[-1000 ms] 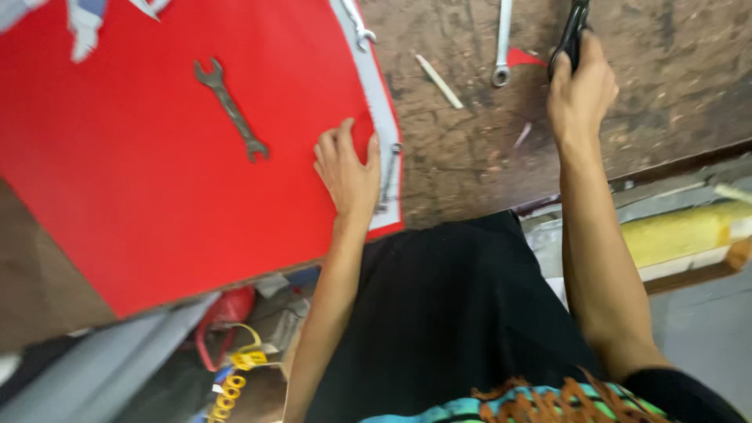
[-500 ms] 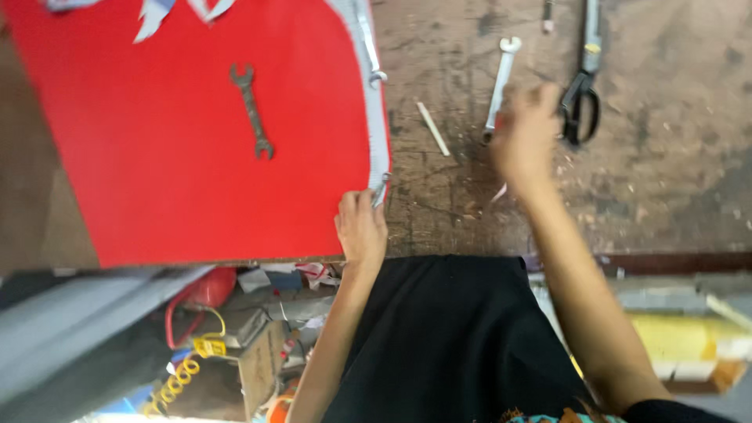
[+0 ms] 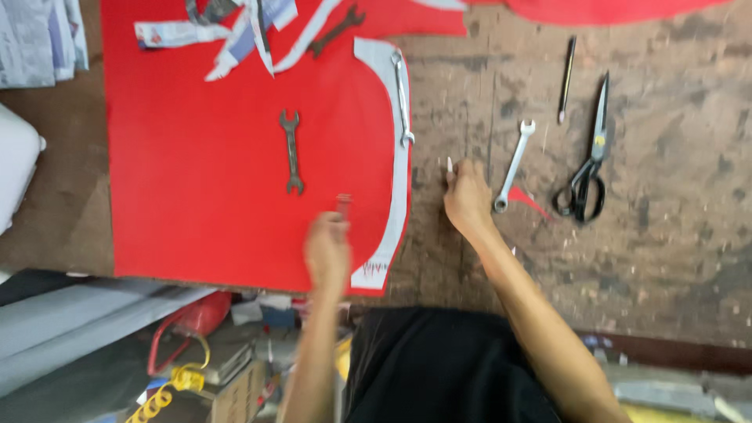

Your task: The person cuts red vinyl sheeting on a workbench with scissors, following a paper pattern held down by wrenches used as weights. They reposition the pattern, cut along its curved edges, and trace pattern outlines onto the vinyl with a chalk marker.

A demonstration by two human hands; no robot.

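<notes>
The right hand [image 3: 468, 197] pinches a white chalk stick [image 3: 450, 165] on the bench beside the paper pattern [image 3: 395, 168]; the blurred left hand [image 3: 327, 252] hovers over the red cloth [image 3: 204, 196], grip unclear. Marking seems underway; tracing needs that pattern steadied.

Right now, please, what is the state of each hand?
Left hand: blurred over the red sheet; open or closed cannot be told.
Right hand: closed on a thin white stick, beside a wrench.
</notes>
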